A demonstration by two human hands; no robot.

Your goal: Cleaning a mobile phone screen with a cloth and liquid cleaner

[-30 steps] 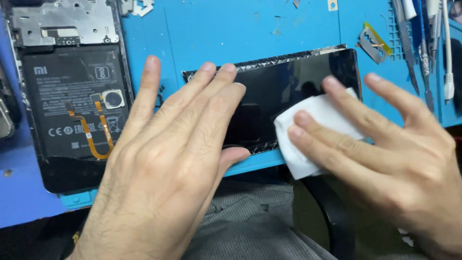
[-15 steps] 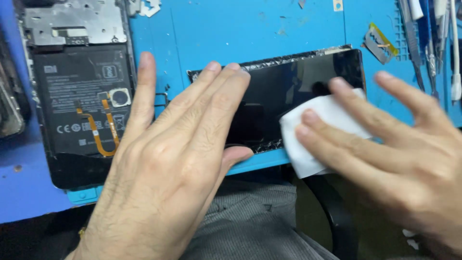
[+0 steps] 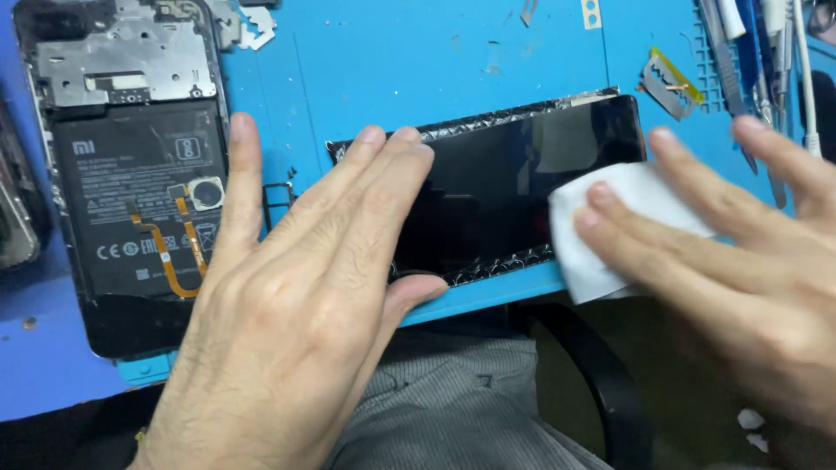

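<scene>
The black screen panel lies in the middle of the frame, close to the near edge of the blue mat. Its edges look cracked and sharp, so a finger sliding over them could get cut. It could also slip off the near edge, because only flat hands keep it there.

The left hand lies flat on the left end of the panel, fingers spread and not gripping anything. The right hand presses a white wipe onto the right end with straight fingers; they are not curled around it. If that hand pushes too hard, I think the cracked glass could break more.

The opened phone sits in the upper left of the frame with its battery and thin orange cable showing. The left pinky reaches just beside it, and a bump there could hurt the cable.

A razor blade lies bare in the upper right, near the right fingers. Metal tools line the right edge.

Below the mat I see a grey trouser leg and a dark chair arm. The room beyond is not shown.
</scene>
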